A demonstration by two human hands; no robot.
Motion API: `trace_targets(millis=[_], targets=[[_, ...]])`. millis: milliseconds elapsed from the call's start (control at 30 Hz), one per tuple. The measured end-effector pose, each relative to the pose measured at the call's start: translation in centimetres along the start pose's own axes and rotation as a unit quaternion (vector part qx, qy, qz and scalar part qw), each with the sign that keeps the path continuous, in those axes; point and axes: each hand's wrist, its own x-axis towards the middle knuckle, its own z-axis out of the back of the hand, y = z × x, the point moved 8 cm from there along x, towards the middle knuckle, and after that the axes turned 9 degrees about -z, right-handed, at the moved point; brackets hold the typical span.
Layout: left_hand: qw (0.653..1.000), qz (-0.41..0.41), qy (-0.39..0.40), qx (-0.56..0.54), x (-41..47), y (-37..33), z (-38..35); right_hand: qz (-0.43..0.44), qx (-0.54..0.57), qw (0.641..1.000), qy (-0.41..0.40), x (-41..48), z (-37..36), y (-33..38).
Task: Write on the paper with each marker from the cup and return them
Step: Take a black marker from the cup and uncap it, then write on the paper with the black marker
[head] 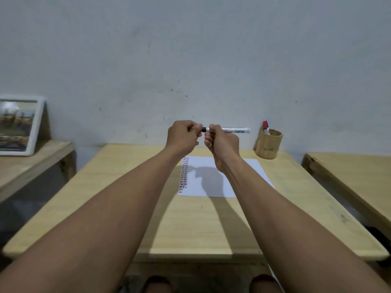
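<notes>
Both hands are raised above the table's far half. My right hand (221,142) grips the white barrel of a marker (234,130) held level, its tail pointing right. My left hand (183,137) is closed over the marker's black cap end (203,129); I cannot tell whether the cap is on or off. Below the hands lies a white paper (224,176) with a column of small red and dark marks down its left edge. A wooden cup (268,144) at the back right holds red and blue markers (265,126).
The light wooden table (190,225) stands against a grey wall. A lower wooden surface on the left carries a white-framed picture (18,125). Another wooden table (355,178) sits to the right, across a narrow gap. My knees show at the bottom edge.
</notes>
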Motion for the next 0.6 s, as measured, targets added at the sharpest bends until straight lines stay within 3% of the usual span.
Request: trace_targets(millis=[500, 600], targets=[[0.992, 0.101, 0.054, -0.048, 0.3, 3.6, 1.1, 0.026, -0.003, 0.999, -0.048, 0.7, 0.3, -1.9], [0.994, 0.085, 0.054, 0.045, -0.2, 5.0, 2.9, 0.032, -0.07, 0.997, -0.03, 1.0, 1.1, -1.8]])
